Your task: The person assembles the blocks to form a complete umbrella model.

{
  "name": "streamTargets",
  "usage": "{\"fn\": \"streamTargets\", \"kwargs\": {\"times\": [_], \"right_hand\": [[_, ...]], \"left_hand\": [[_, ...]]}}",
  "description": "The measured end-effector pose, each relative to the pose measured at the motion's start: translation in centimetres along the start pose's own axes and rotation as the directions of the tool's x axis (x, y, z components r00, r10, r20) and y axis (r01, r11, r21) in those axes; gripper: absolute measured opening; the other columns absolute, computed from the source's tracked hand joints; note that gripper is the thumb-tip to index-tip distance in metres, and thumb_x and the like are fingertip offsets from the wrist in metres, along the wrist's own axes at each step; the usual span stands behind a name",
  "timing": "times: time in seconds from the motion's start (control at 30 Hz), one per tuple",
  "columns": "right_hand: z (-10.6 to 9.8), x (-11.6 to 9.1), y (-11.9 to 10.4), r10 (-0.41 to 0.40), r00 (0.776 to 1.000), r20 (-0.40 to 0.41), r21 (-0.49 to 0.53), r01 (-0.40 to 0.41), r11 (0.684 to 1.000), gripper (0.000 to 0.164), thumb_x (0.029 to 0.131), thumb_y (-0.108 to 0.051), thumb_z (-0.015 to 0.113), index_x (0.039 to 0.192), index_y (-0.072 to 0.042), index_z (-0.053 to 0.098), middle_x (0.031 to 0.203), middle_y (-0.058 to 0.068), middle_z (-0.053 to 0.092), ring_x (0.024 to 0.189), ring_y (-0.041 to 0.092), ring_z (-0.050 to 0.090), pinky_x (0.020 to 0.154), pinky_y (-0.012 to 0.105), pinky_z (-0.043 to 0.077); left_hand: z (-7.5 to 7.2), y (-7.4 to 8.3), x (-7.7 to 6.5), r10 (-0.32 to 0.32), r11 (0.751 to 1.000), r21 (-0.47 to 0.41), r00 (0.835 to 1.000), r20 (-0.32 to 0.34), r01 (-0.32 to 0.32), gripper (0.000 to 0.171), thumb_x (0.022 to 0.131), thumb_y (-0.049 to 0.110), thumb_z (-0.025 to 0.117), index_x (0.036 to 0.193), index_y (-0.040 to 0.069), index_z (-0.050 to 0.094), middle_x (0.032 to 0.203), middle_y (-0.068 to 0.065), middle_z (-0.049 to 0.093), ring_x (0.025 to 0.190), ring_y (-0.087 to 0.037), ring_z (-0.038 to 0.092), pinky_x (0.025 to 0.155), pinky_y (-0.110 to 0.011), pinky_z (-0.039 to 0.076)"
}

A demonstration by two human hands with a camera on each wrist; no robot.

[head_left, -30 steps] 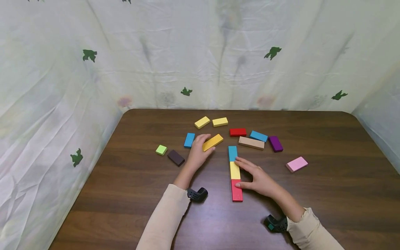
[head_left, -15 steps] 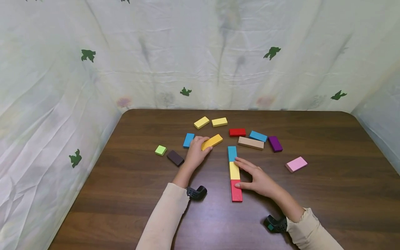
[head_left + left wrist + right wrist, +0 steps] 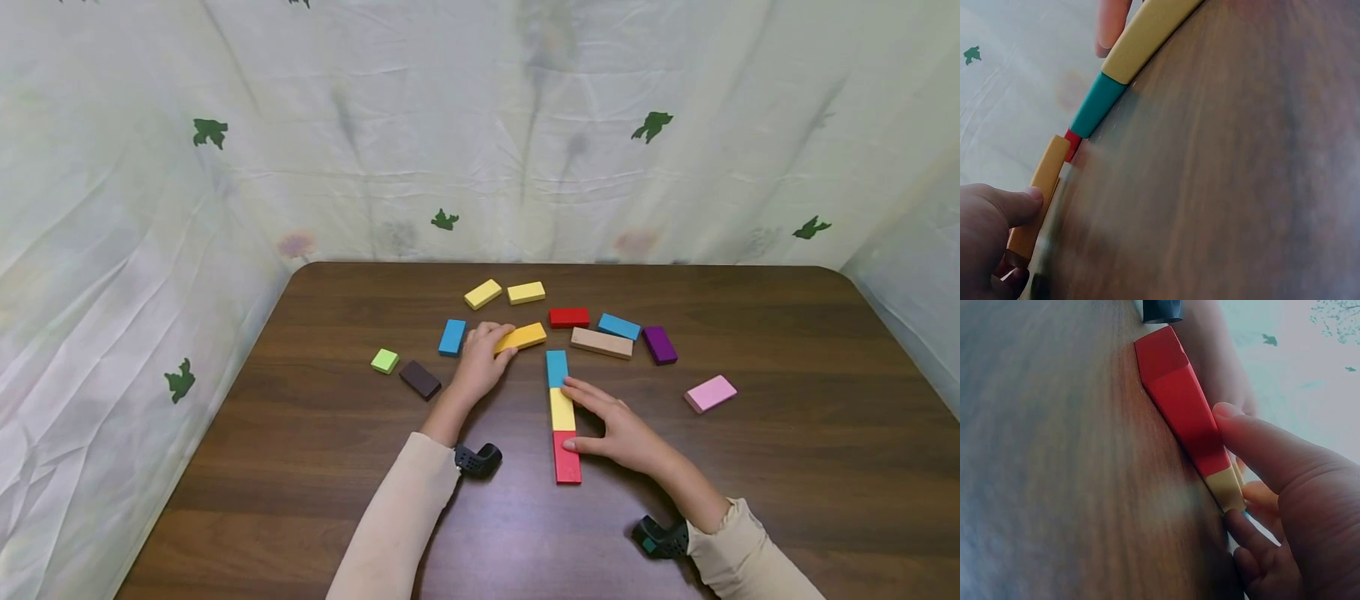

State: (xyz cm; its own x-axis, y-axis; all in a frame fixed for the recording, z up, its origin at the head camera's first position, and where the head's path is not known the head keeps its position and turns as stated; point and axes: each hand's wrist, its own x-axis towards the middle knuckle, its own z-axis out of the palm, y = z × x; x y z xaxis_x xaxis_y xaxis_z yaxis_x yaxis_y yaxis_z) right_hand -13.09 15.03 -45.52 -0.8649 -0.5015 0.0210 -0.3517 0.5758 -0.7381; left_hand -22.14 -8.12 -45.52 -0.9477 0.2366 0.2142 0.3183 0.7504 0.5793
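Observation:
In the head view, my left hand pinches an orange-yellow wooden block between thumb and fingers, left of a straight row. That row runs toward me: a blue block at the far end, a pale yellow block in the middle, a red block nearest. My right hand rests against the row from the right, its thumb on the red block and its fingertips by the seam of yellow and blue. The left wrist view shows the thumb lying along the held block.
Behind the row lie another red block, a tan block, a blue one and a purple one. A pink block is at right. Dark brown, green and blue blocks sit left.
The orange-yellow block has shifted slightly right toward the far end of the row and turned to a flatter angle, moved by my left hand. My right hand stays where it was.

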Motion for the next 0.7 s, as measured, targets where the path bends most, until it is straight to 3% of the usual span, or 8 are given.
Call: {"fn": "streamTargets", "kwargs": {"times": [0.7], "right_hand": [[-0.04, -0.14, 0.01, -0.015, 1.0, -0.002, 0.005, 0.015, 1.0, 0.075, 0.076, -0.047, 0.067, 0.138, -0.017, 0.038, 0.143, 0.001, 0.028, 0.129, 0.025, 0.026, 0.094, 0.064, 0.015]], "left_hand": [[0.37, 0.13, 0.31, 0.064, 0.996, 0.056, 0.995, 0.075, -0.069, 0.037, 0.088, 0.016, 0.059, 0.125, 0.01, 0.055, 0.118, -0.008, 0.051, 0.108, -0.027, 0.045, 0.088, -0.042, 0.033]]}}
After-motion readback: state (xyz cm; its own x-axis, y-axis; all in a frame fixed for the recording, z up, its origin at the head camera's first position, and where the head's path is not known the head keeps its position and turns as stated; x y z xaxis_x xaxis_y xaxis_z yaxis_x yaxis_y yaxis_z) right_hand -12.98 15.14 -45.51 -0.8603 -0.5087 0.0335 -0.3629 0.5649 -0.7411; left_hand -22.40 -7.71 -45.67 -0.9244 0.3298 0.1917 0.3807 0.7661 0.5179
